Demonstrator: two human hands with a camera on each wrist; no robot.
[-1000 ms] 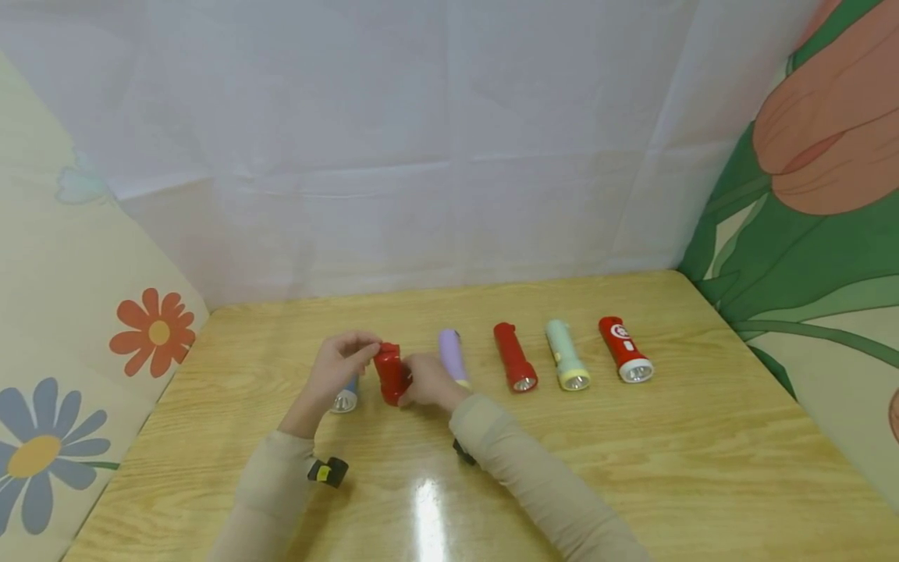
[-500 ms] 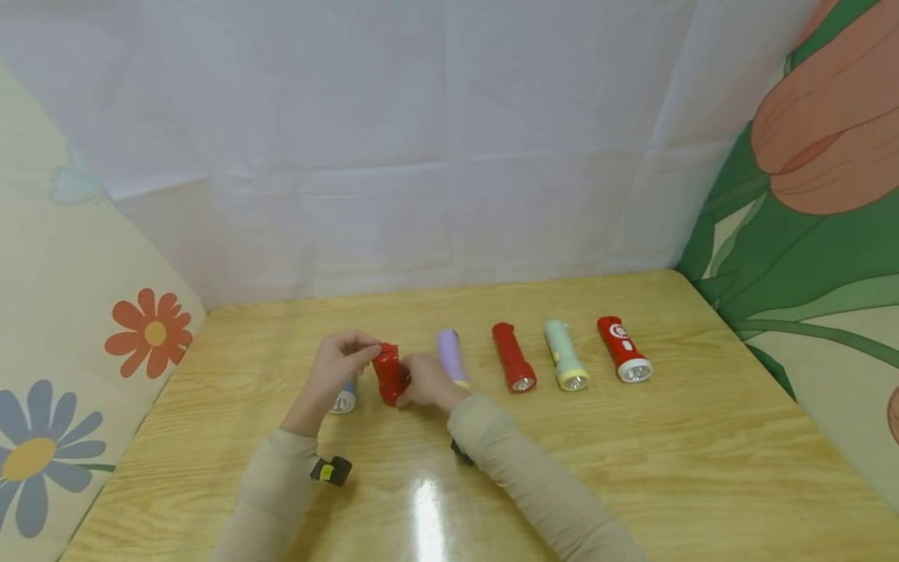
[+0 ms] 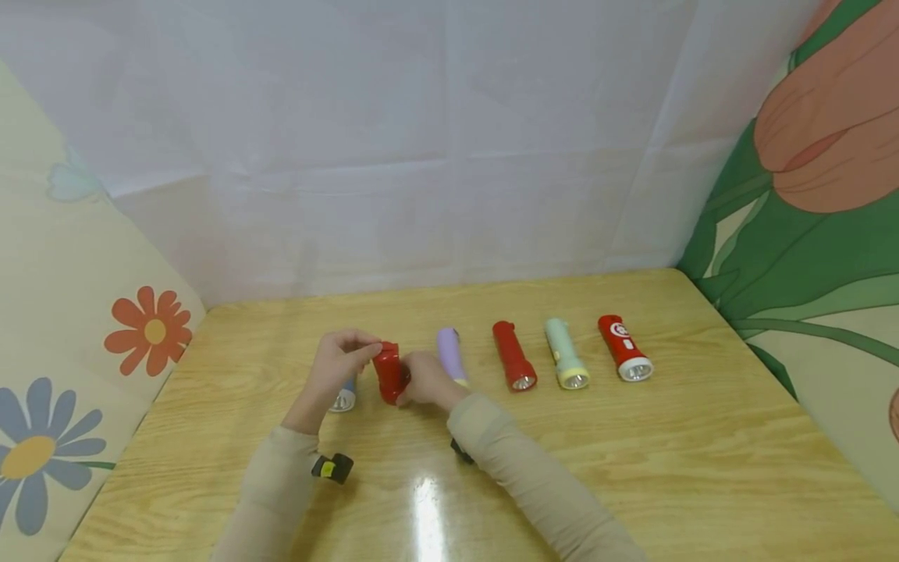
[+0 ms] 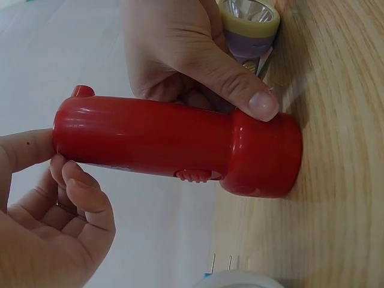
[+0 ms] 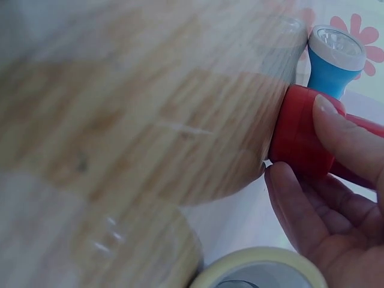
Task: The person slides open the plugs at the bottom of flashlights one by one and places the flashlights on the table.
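Left hand (image 3: 337, 367) pinches tail of head-down red flashlight (image 3: 389, 371); right hand (image 3: 430, 380) grips its head. Head view: blue-and-white flashlight (image 3: 343, 400) at eight o'clock, purple-and-yellow flashlight (image 3: 451, 355) at three.

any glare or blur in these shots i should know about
Head view: a white glare streak on the table, near the bottom edge; left wrist view: small highlights on the held red flashlight, its outline fairly crisp; right wrist view: hazy, soft wood grain, with a faint reflection beside the blue flashlight.
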